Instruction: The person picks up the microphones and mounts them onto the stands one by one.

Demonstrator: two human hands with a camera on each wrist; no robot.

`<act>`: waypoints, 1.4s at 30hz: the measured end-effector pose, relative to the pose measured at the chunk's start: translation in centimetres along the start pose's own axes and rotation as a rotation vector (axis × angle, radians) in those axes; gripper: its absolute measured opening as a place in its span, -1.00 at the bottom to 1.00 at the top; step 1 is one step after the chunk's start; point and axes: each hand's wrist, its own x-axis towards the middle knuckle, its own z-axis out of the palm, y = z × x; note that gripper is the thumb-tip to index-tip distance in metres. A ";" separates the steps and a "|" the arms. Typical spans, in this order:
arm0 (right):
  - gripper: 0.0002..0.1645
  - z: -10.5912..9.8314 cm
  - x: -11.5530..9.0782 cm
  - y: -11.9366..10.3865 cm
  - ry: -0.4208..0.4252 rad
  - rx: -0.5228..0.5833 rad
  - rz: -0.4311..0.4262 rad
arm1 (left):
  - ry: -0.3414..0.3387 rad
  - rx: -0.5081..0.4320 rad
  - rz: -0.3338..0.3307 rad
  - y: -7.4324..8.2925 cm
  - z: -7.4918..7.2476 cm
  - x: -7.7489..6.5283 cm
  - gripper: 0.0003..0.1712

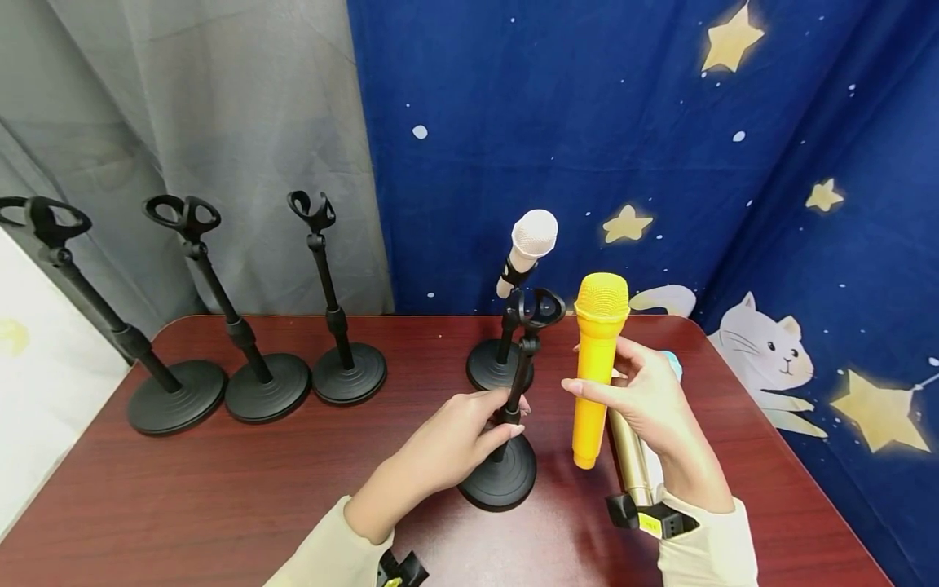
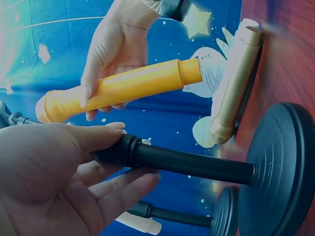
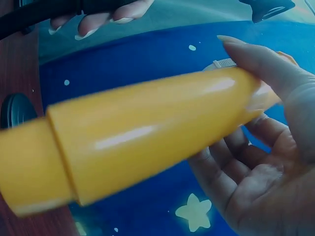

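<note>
Holding the yellow microphone (image 1: pixel 601 359) nearly upright above the tabletop (image 1: pixel 315 497), your right hand (image 1: pixel 656 399) pinches its body from the right side, thumb laid across the front. The microphone is glossy along the handle, with a rounded mesh head at the top, a broad collar under it and a body that ends in a narrower stepped tip. It stands just right of the near stand (image 1: pixel 522 375), apart from it, its head roughly level with that stand's twin-loop clip.

Your left hand (image 1: pixel 451 432) grips the near stand's post around the lower collar, thumb on one side and fingers on the other; the round base is below your fingers.

Directly behind, the near stand's clip partly covers the rear stand (image 1: pixel 480 367), whose clip carries a white microphone (image 1: pixel 534 235) leaning to the right. Your right hand hides part of a gold microphone (image 1: pixel 631 465) lying on the tabletop, and a light-blue object (image 1: pixel 672 365) beyond it is too covered to identify. Three black stands (image 1: pixel 337 320) line the left side, well apart from your work. Gray curtain (image 1: pixel 257 147) and starry blue curtain (image 1: pixel 528 106) hang behind.
</note>
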 end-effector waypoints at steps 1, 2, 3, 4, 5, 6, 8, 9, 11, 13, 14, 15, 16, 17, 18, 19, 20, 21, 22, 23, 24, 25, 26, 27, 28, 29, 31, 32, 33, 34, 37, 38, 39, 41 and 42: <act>-0.38 0.0 -0.1 -0.1 0.008 -0.014 0.006 | -0.002 -0.004 -0.005 0.0 0.0 0.0 -0.78; -0.39 0.0 -0.1 -0.1 0.017 -0.031 0.009 | -0.004 -0.012 -0.010 0.0 0.0 0.0 -0.78; -0.42 0.0 -0.2 -0.2 0.023 -0.044 0.005 | -0.007 -0.018 -0.016 0.0 0.0 0.0 -0.78; -0.44 0.1 -0.2 -0.2 0.031 -0.057 -0.001 | -0.010 -0.026 -0.021 0.0 -0.1 0.0 -0.79; -0.46 0.1 -0.3 -0.3 0.039 -0.068 -0.007 | -0.014 -0.035 -0.028 0.0 -0.1 0.0 -0.79; -0.48 0.2 -0.3 -0.3 0.047 -0.079 -0.018 | -0.017 -0.044 -0.033 0.0 -0.1 0.0 -0.79; -0.52 0.3 -0.4 -0.4 0.058 -0.100 -0.037 | -0.024 -0.053 -0.038 0.0 -0.1 0.0 -0.79; -0.53 0.4 -0.4 -0.5 0.062 -0.110 -0.043 | -0.027 -0.054 -0.040 0.0 -0.1 0.1 -0.79; -0.54 0.5 -0.6 -0.6 0.069 -0.131 -0.045 | -0.030 -0.051 -0.043 0.0 -0.1 0.1 -0.78; -0.54 0.7 -0.7 -0.8 0.075 -0.157 -0.042 | -0.030 -0.038 -0.045 0.1 -0.1 0.1 -0.78; -0.53 0.8 -0.7 -1.0 0.079 -0.172 -0.040 | -0.029 -0.030 -0.048 0.1 -0.1 0.0 -0.78; -0.53 0.9 -0.7 -1.1 0.084 -0.179 -0.039 | -0.026 -0.020 -0.050 0.1 -0.1 0.0 -0.79; -0.53 1.0 -0.8 -1.3 0.092 -0.184 -0.044 | -0.023 -0.013 -0.052 0.1 0.0 0.0 -0.79; -0.53 1.0 -0.8 -1.4 0.100 -0.186 -0.048 | -0.020 -0.008 -0.054 0.1 0.0 0.0 -0.79; -0.54 1.1 -0.9 -1.6 0.110 -0.184 -0.054 | -0.017 -0.003 -0.055 0.2 0.0 0.0 -0.79; -0.55 1.1 -1.0 -1.8 0.123 -0.179 -0.066 | -0.014 0.001 -0.057 0.2 0.0 0.0 -0.80; -0.58 1.2 -1.1 -2.0 0.135 -0.157 -0.080 | -0.013 0.003 -0.060 0.2 0.0 0.0 -0.80; -0.60 1.2 -1.2 -2.3 0.155 -0.134 -0.094 | -0.012 0.002 -0.063 0.3 0.1 -0.1 -0.80; -0.62 1.2 -1.4 -2.6 0.180 -0.107 -0.109 | -0.011 -0.001 -0.067 0.3 0.1 -0.1 -0.80; -0.64 1.3 -1.6 -2.9 0.208 -0.074 -0.121 | -0.010 -0.003 -0.072 0.3 0.1 -0.1 -0.80; -0.66 1.4 -1.8 -3.2 0.242 -0.043 -0.135 | -0.009 -0.003 -0.077 0.3 0.1 -0.1 -0.81; -0.67 1.5 -2.0 -3.5 0.280 -0.008 -0.148 | -0.008 -0.002 -0.081 0.3 0.1 -0.1 -0.82; -0.69 1.5 -2.2 -3.9 0.320 0.025 -0.159 | -0.006 0.001 -0.080 0.3 0.2 -0.1 -0.83; -0.70 1.6 -2.4 -4.2 0.364 0.048 -0.173 | -0.004 0.008 -0.078 0.3 0.2 0.0 -0.84; -0.72 1.6 -2.6 -4.6 0.404 0.076 -0.188 | -0.001 0.024 -0.072 0.3 0.3 0.0 -0.85; -0.75 1.7 -2.8 -4.9 0.435 0.120 -0.206 | 0.000 0.048 -0.065 0.3 0.5 0.0 -0.85; -0.80 1.7 -2.9 -5.4 0.465 0.211 -0.260 | 0.004 0.121 -0.057 0.3 0.8 0.0 -0.85; -0.82 1.7 -2.9 -5.6 0.463 0.258 -0.296 | 0.010 0.157 -0.054 0.3 1.0 0.0 -0.81; -0.83 1.7 -2.8 -5.8 0.448 0.306 -0.348 | 0.015 0.195 -0.055 0.3 1.2 -0.1 -0.76; -0.83 1.7 -2.7 -6.0 0.420 0.353 -0.402 | 0.017 0.228 -0.060 0.3 1.3 -0.1 -0.71; -0.76 1.6 -2.4 -6.5 0.301 0.437 -0.559 | 0.011 0.273 -0.090 0.5 1.5 -0.3 -0.61; -0.74 1.6 -2.2 -6.7 0.267 0.445 -0.607 | 0.005 0.273 -0.096 0.6 1.5 -0.3 -0.60; -0.73 1.5 -2.1 -7.0 0.244 0.435 -0.647 | -0.002 0.279 -0.100 0.7 1.4 -0.3 -0.61; -0.72 1.5 -1.9 -7.7 0.226 0.417 -0.699 | -0.014 0.292 -0.105 0.9 1.3 -0.4 -0.62; -0.72 1.5 -1.8 -8.1 0.227 0.412 -0.720 | -0.015 0.299 -0.102 1.0 1.3 -0.4 -0.63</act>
